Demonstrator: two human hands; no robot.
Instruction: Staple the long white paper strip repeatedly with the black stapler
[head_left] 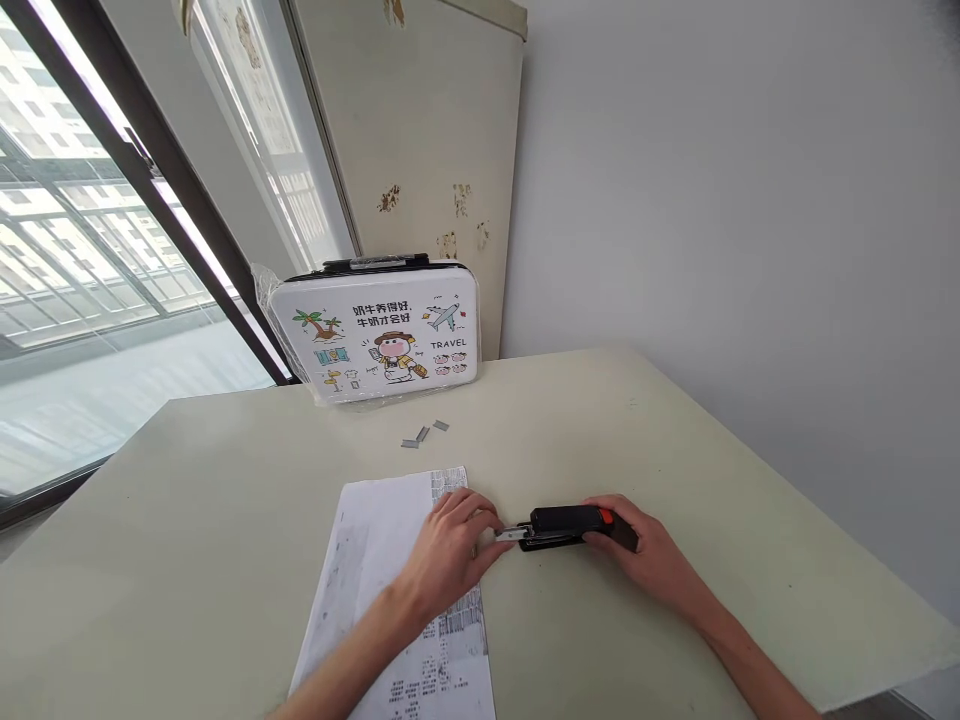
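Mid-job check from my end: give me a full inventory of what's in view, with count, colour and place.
Stapler: one, black with a red part, right of the paper
Metal piece: one, silver, sticking out of the stapler's left end
Staple strips: three, grey, between paper and case
Paper: sheet count unclear, white with dark print, near-centre on the table
Case: one, white with cartoons, table's far side
Plastic wrap: one, clear, around the case
Table: one, pale cream, underneath
Cabinet: one, off-white, patchy, behind the case
Window: one, dark-framed, left
Wall: one, pale grey, right
Left grip: one, bare, pinching the metal piece
Right grip: one, bare, around the stapler's right end
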